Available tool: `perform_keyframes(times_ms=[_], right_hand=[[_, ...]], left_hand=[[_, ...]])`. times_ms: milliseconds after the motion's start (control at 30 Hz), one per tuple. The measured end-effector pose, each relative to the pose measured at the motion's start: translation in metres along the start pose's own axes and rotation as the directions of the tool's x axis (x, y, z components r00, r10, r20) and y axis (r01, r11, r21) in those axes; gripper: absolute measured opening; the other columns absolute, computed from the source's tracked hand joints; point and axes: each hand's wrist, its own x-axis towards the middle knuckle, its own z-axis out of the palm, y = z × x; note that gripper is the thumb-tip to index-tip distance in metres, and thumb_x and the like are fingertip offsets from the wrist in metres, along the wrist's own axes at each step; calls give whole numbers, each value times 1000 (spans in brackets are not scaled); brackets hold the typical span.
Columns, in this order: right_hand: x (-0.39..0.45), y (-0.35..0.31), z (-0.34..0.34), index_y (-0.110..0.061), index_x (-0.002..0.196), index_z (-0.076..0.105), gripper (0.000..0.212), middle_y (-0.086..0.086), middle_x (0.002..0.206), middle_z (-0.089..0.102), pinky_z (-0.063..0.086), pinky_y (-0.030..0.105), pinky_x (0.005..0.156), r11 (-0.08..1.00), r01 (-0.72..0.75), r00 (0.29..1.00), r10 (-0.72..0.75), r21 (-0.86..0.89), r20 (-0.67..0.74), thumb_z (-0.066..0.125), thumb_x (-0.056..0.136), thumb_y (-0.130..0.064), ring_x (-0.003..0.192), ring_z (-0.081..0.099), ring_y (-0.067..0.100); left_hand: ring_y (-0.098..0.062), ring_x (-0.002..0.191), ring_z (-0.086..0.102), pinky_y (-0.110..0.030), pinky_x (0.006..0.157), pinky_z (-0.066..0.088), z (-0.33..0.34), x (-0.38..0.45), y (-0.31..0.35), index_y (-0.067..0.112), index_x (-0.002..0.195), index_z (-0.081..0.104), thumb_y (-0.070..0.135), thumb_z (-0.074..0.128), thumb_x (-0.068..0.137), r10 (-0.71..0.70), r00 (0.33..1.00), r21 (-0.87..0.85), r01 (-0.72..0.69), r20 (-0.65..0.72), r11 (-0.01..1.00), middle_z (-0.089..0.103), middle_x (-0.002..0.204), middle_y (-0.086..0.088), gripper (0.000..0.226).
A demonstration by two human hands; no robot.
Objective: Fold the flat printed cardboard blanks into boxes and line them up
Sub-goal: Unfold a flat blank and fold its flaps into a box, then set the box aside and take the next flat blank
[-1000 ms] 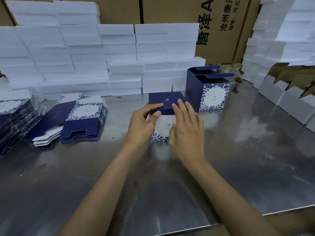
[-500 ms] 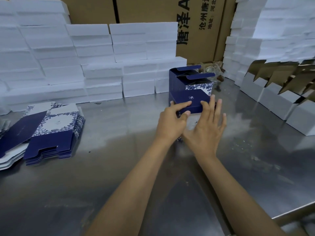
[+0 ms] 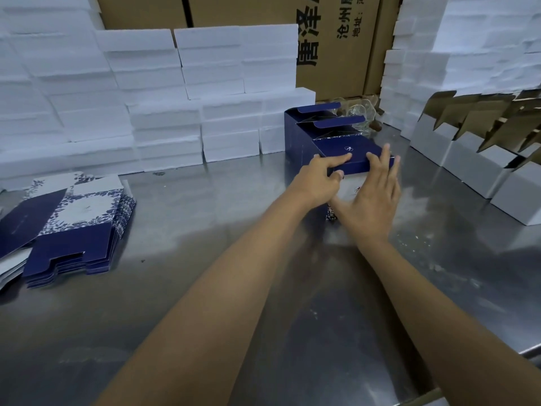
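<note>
**Folded box pushed into the row**

Because the steel counter (image 3: pixel 205 303) is the work surface, everything on it is laid out by stage of the job. White foam blocks (image 3: pixel 164 106) are stacked along the back and up the right side, likely packing kept out of the way until wanted. Brown shipping cartons (image 3: pixel 336 39) stand behind them. On the right, plain white boxes (image 3: pixel 468 168) sit in a row with their brown flaps up, open and waiting.

At the left lies the stack of flat blanks (image 3: pixel 73 230), blue and flower-printed, fanned a little so one sheet can be taken at a time. It sits well apart from the hands, so folding has room in the middle.

Near the back stand two finished boxes (image 3: pixel 304 136), touching each other, top flaps raised. Just in front of them is the new box (image 3: pixel 354 158), closed blue face upward, and it appears to touch the nearer one; I judge it is being slid in to continue the line.

The left hand (image 3: pixel 319 183) rests its fingers on the top face with the thumb curled against the front edge, a light pinching grip that steers. The right hand (image 3: pixel 371 206) is spread flat, fingers straight against the box's near side, pushing rather than holding.
</note>
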Motion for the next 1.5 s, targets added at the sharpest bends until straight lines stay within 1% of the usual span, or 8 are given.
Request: perform_keyframes(times_ms=[167,333,600,800,1000,1100,1300,1500], right_hand=[[9,-3,-9,-12,156,25,101,4,171,4,-4,52,124,993,-18,995,29,-115,91,51,80,-73,157,-5,29],[17,-10,-20,-12,158,20,98,8,171,-4,-7,59,122,964,-13,983,60,-264,173,62,86,-64,155,-15,33],[-16,-46,-26,-13,162,12,95,8,171,-1,-3,53,124,938,281,959,-267,-205,92,63,91,-50,157,-4,23],[-64,-118,0,-15,162,11,81,7,171,2,0,48,127,874,484,825,-474,47,310,54,97,-37,157,-4,22],[-119,-166,42,-19,161,6,74,3,170,12,-4,46,125,921,292,616,-386,256,686,43,103,-44,157,4,19],[-122,-177,54,-20,160,16,68,3,166,25,7,46,125,925,270,583,-379,268,719,40,103,-47,155,14,20],[-115,-175,62,-18,146,43,54,1,148,50,21,40,117,930,284,619,-364,234,696,45,100,-48,145,34,20],[-115,-175,65,-18,130,54,44,0,136,57,27,41,110,929,291,644,-366,227,672,47,99,-48,136,42,20]], left_hand=[[-34,130,50,-42,110,42,-3,4,8,36,148,44,13,37,107,-68,997,38,67,45,997,38,156,-15,48],[-28,153,14,-39,118,27,0,-19,4,53,153,8,17,38,107,-50,995,93,41,87,995,0,168,-7,67],[-30,137,46,-34,110,34,-34,-83,-80,33,159,11,9,44,100,-61,966,118,93,-251,989,32,161,-3,72],[-33,126,48,-39,113,24,-85,-130,-126,10,145,44,-7,47,83,-84,791,272,306,-606,913,58,132,-16,64],[-21,144,30,-47,123,3,-135,-163,-155,15,144,43,3,49,85,23,842,607,369,-538,704,44,149,-7,61],[-25,146,27,-48,123,-4,-158,-178,-169,15,143,44,8,52,85,29,787,655,491,-616,574,39,151,-9,59],[-39,134,42,-52,119,22,-194,-192,-183,2,131,57,2,57,82,116,710,623,512,-695,591,50,142,-22,49],[-38,135,35,-60,106,26,-201,-201,-193,12,135,48,46,68,80,-200,451,285,791,-870,541,38,149,-17,69]])
